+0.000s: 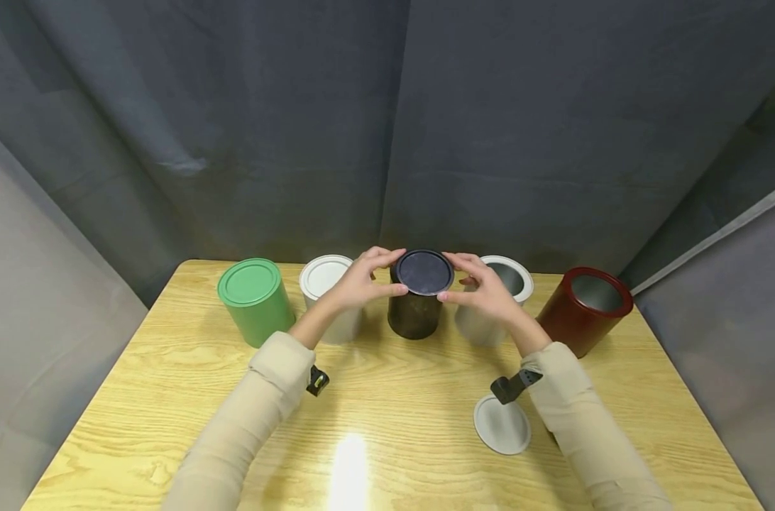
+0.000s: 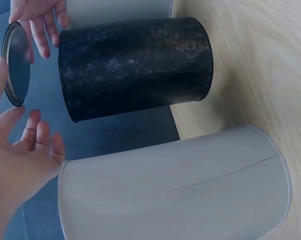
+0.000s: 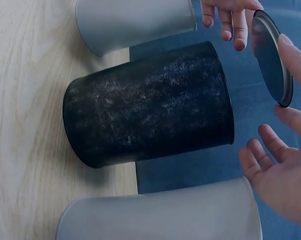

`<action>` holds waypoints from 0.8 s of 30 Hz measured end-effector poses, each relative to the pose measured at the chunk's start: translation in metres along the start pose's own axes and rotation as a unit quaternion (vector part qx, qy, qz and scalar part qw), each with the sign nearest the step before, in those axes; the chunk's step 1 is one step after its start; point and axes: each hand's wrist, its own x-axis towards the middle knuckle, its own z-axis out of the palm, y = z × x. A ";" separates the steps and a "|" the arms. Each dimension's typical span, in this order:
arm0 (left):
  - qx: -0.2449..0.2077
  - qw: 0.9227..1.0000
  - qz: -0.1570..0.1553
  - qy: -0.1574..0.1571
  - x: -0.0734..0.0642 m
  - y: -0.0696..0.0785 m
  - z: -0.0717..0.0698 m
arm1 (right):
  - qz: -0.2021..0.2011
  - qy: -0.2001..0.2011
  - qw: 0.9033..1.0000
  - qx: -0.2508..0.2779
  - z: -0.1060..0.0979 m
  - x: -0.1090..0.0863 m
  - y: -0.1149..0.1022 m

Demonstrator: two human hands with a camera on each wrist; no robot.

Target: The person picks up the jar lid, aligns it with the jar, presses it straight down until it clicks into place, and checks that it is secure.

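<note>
A round black lid (image 1: 424,272) is held between both hands, above a scuffed black can (image 1: 414,318) that stands upright on the table. My left hand (image 1: 358,284) grips the lid's left edge with thumb and fingertip. On the opposite edge, my right hand (image 1: 488,289) holds it the same way. Both wrist views show a gap between the lid (image 2: 19,65) and the can (image 2: 135,67), so the two are apart. The remaining fingers of each hand hang loosely around the lid.
Left of the black can stand a lidded white can (image 1: 338,323) and a lidded green can (image 1: 260,309). To its right are an open pale can (image 1: 483,326) and an open dark red can (image 1: 569,319). A pale lid (image 1: 502,426) lies on the wooden table (image 1: 202,369) near my right forearm.
</note>
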 end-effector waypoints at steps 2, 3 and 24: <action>0.001 1.000 -0.004 -0.007 0.003 0.000 -0.001 | 0.005 -0.005 1.000 0.002 -0.001 0.001 -0.008; 0.000 1.000 -0.007 -0.010 0.004 -0.001 -0.002 | 0.010 -0.007 1.000 0.004 -0.002 0.001 -0.012; 0.091 0.993 -0.051 -0.059 0.024 -0.016 -0.010 | 0.026 -0.040 0.988 -0.148 -0.008 0.030 0.023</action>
